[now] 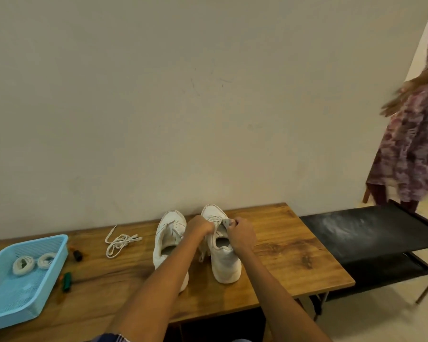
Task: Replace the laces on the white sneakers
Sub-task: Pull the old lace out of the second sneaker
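Two white sneakers stand side by side on the wooden table (294,262), toes toward the wall. The left sneaker (169,233) has no lace in its eyelets. Over the right sneaker (224,257), my left hand (200,227) pinches its lace near the eyelets. My right hand (241,234) pinches the tongue or lace end at the shoe's top. A loose white lace (120,240) lies bunched on the table left of the shoes. Two coiled white laces (22,265) sit in a blue basket (47,290).
The blue basket stands at the table's left end, with a small dark bottle (77,254) and a green tool (66,281) beside it. A black rack (371,233) adjoins the table on the right. A person in a patterned dress (413,144) stands at the far right.
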A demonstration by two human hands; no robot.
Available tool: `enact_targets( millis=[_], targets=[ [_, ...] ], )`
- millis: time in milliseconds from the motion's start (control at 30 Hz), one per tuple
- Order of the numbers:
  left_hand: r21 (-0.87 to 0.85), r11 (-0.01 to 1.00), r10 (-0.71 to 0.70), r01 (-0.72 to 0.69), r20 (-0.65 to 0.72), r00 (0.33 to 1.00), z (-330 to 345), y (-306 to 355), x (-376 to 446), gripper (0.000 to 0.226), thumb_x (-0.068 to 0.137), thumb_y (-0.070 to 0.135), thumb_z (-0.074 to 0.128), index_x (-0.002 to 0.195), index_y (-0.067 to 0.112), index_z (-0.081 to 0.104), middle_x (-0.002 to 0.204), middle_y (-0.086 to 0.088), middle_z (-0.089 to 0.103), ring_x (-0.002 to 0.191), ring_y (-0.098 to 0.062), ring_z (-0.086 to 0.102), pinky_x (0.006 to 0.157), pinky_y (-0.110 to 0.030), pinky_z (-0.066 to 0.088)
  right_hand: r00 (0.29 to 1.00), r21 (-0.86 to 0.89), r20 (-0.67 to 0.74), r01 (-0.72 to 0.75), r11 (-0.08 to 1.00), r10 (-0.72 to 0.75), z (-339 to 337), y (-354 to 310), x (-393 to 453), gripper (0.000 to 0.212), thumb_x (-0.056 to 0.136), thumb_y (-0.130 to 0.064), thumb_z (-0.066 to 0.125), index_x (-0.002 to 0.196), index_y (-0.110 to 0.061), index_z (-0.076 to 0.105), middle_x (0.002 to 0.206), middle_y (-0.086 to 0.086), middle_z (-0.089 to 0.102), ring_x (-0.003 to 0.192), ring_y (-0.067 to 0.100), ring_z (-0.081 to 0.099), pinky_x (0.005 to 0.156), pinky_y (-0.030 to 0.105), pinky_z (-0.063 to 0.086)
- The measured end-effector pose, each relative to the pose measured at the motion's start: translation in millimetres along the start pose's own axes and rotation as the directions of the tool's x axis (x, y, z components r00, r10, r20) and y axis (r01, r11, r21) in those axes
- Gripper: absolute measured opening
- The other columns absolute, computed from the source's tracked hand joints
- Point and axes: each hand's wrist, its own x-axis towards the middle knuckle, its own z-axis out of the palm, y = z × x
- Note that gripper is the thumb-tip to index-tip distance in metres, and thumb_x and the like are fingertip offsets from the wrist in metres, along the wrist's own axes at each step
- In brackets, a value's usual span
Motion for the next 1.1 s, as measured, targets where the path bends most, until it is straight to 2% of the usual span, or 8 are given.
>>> enact_targets(
  millis=[200,300,500,667,767,833,967,1100],
  targets=[
    [0.033,0.999,0.028,-0.023,-0.173,0.985,-10.9,-2.0,1.8,0.035,0.093,0.034,0.05,0.104,0.003,0.064,0.099,-0.01,0.069,0.092,-0.026,0.066,0.075,-0.03,0.053,1.0,-0.001,0.004,-0.008,1.0,0.008,6.2,1.9,4.3,0.021,0.095,-0.02,0.044,0.079,-0.015,0.056,0.077,0.002,0.055,0.07,0.017,0.049,0.054,0.025,0.032],
    [0.039,0.999,0.011,-0.005,-0.159,0.987,-9.5,-3.6,1.3,0.038,0.095,0.039,0.047,0.098,0.005,0.064,0.077,-0.006,0.067,0.07,-0.019,0.065,0.061,-0.024,0.045,1.0,-0.003,0.009,-0.007,1.0,0.007,7.0,2.4,5.1,0.021,0.095,-0.02,0.044,0.084,-0.012,0.061,0.078,0.002,0.056,0.071,0.017,0.05,0.056,0.026,0.034],
    [0.022,0.999,0.051,-0.047,-0.255,0.966,1.1,5.8,-0.6,0.04,0.094,0.039,0.048,0.113,0.006,0.061,0.115,-0.009,0.064,0.107,-0.027,0.059,0.08,-0.032,0.046,1.0,0.008,0.014,-0.011,1.0,0.011,7.5,1.5,6.0,0.021,0.093,-0.019,0.045,0.074,-0.015,0.054,0.073,0.002,0.054,0.066,0.017,0.048,0.056,0.027,0.034],
    [0.012,0.999,-0.034,0.037,-0.166,0.986,1.7,-5.5,2.7,0.033,0.086,0.025,0.062,0.113,0.006,0.06,0.113,-0.01,0.065,0.105,-0.026,0.061,0.08,-0.031,0.049,1.0,-0.003,0.008,0.006,1.0,-0.006,6.7,1.8,6.0,0.021,0.094,-0.021,0.046,0.076,-0.015,0.054,0.075,0.001,0.055,0.069,0.017,0.05,0.059,0.027,0.036],
    [0.046,0.997,-0.051,0.059,-0.163,0.985,3.7,-13.1,4.6,0.046,0.082,0.02,0.068,0.121,-0.001,0.055,0.112,-0.013,0.066,0.103,-0.026,0.064,0.08,-0.031,0.05,1.0,-0.019,0.006,0.003,1.0,-0.003,6.4,1.0,5.5,0.021,0.094,-0.022,0.047,0.076,-0.016,0.054,0.075,0.001,0.054,0.069,0.017,0.049,0.059,0.027,0.035],
    [0.078,0.996,-0.027,0.042,-0.19,0.981,2.2,-11.3,4.8,0.052,0.084,0.015,0.065,0.129,-0.001,0.043,0.116,-0.014,0.063,0.105,-0.027,0.063,0.083,-0.032,0.051,1.0,-0.016,0.001,-0.001,1.0,0.001,6.2,0.2,5.3,0.021,0.094,-0.022,0.047,0.076,-0.016,0.054,0.075,0.001,0.054,0.068,0.017,0.049,0.058,0.027,0.035],
    [0.273,0.962,0.062,-0.021,-0.14,0.988,-11.5,-0.3,4.1,0.033,0.083,0.014,0.069,0.114,0.007,0.058,0.114,-0.007,0.064,0.106,-0.023,0.061,0.077,-0.028,0.046,1.0,-0.016,0.004,0.002,1.0,-0.002,3.9,-1.0,2.9,0.022,0.094,-0.022,0.047,0.075,-0.014,0.053,0.074,0.001,0.053,0.067,0.017,0.047,0.051,0.025,0.03],
    [0.262,0.96,0.151,-0.095,-0.202,0.968,-15.7,13.5,2.4,0.021,0.089,0.006,0.054,0.11,0.008,0.06,0.112,-0.007,0.064,0.103,-0.024,0.061,0.072,-0.028,0.043,1.0,-0.017,-0.006,-0.011,1.0,0.011,4.8,-1.0,4.0,0.021,0.094,-0.022,0.048,0.076,-0.014,0.056,0.072,0.001,0.054,0.066,0.017,0.049,0.053,0.025,0.033]
  ],
)
